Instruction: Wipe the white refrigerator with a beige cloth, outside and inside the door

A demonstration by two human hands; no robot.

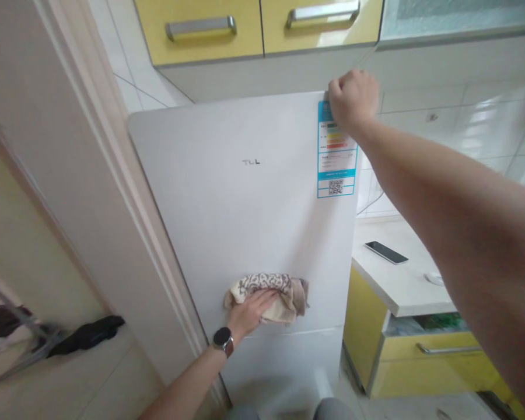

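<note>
A white refrigerator (245,221) with a TCL logo stands in front of me. My left hand (252,312), with a watch on its wrist, presses a folded beige and brown patterned cloth (284,303) against the lower part of the upper door. Its fingers lie over the cloth, and the thumb is hidden. Up at the top right corner of the refrigerator, my right hand (354,99) is curled over the edge, its fingertips out of sight. Just below it is a blue-bordered energy label (336,175), partly covered by the hand and wrist.
Yellow wall cabinets (205,46) hang above the refrigerator. To the right is a white counter (394,286) with a phone (385,252) on it, above a yellow drawer (429,370). A door frame (126,233) runs close along the left side. A dark object (87,336) lies on the floor beyond.
</note>
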